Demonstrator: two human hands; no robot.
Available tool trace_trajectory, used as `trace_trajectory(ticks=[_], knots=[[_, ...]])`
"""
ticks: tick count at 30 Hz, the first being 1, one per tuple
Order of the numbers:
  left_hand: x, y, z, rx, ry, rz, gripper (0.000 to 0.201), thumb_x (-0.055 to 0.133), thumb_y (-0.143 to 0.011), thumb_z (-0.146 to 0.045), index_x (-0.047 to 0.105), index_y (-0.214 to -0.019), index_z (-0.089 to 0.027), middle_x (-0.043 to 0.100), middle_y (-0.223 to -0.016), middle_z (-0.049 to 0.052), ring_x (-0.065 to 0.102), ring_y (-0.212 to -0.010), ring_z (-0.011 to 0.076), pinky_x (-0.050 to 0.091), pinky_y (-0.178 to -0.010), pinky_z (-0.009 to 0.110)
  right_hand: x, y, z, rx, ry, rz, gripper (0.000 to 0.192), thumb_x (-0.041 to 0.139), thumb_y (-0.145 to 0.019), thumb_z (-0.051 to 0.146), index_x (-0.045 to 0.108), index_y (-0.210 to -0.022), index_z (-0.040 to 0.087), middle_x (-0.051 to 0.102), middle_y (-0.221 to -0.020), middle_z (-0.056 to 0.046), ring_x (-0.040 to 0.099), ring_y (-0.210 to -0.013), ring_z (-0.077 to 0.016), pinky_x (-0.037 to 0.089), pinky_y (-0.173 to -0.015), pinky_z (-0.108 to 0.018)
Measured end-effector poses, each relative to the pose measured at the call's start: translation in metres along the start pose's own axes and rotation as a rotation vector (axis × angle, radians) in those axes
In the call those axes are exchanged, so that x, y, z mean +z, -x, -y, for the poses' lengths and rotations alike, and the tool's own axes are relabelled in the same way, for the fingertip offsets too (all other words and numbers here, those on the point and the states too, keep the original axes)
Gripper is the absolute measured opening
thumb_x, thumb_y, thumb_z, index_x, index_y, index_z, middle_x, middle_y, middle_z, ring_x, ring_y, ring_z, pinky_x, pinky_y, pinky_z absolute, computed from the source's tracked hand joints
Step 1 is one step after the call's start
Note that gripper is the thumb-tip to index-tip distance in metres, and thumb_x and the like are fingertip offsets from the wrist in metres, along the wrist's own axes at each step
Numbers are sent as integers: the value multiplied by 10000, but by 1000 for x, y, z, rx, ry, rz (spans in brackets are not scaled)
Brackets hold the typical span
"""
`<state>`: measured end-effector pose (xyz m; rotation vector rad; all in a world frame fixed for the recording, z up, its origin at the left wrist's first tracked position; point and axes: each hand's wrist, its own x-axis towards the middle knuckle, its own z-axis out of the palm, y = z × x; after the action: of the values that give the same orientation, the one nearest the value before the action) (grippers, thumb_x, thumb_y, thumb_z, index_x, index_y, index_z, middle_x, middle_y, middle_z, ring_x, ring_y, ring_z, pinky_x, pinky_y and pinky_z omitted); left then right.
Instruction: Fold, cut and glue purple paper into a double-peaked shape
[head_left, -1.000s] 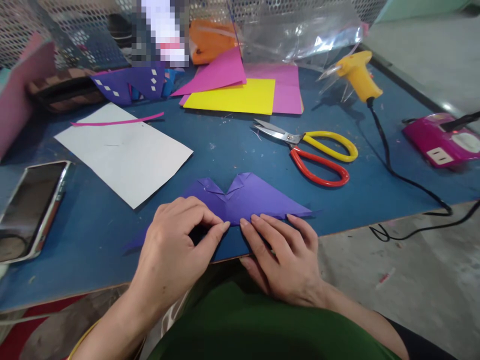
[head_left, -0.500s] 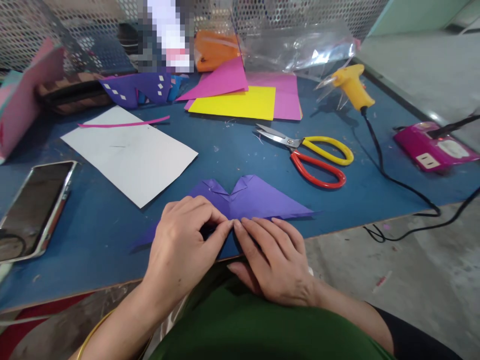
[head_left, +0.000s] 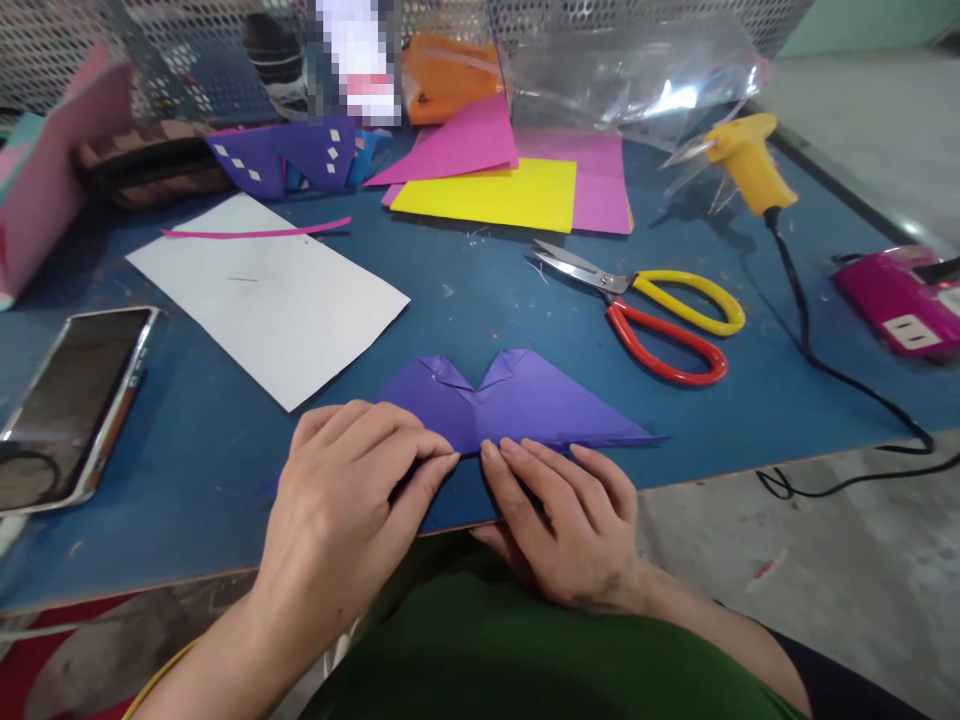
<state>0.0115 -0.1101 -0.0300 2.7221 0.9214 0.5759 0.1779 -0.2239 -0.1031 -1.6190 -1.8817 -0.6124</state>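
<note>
A folded purple paper (head_left: 517,405) lies flat near the front edge of the blue table (head_left: 187,470); it has two small folded flaps at the top middle and tapers to a point at the right. My left hand (head_left: 345,515) presses its fingertips on the paper's near left edge and covers that side. My right hand (head_left: 574,520) presses flat on the near edge just right of centre, fingertips almost meeting those of the left.
Red-and-yellow scissors (head_left: 660,315) lie to the right, a white sheet (head_left: 266,295) to the left, a phone (head_left: 64,400) at far left. Yellow and pink sheets (head_left: 495,190), a yellow glue gun (head_left: 750,165) with black cord, a pink power strip (head_left: 900,310) and a plastic bag (head_left: 630,75) sit behind.
My fingertips closed together at the middle of the paper's near edge, then parted slightly. The view shifted a little; the paper stays in place.
</note>
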Motion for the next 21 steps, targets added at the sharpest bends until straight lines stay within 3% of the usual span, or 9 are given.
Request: trace_trajectory(ticks=[9, 21], knots=[[1, -5, -2, -60, -36, 48, 204, 541, -984, -261, 594, -792, -213, 630, -788, -13, 573, -746, 183, 371, -780, 383, 1, 3, -3, -4, -8, 15, 456, 409, -1067, 474, 632, -1371, 217, 766, -1157, -23, 603, -1141, -154, 301, -1180, -360], [2, -5, -4, -83, -59, 51, 176, 578, -956, -251, 584, -785, -212, 637, -795, -4, 568, -763, 199, 376, -796, 405, -4, -3, -1, 20, -86, 71, 436, 545, -1005, 420, 664, -1314, 136, 755, -1174, -79, 612, -1117, -191, 278, -1193, -396]])
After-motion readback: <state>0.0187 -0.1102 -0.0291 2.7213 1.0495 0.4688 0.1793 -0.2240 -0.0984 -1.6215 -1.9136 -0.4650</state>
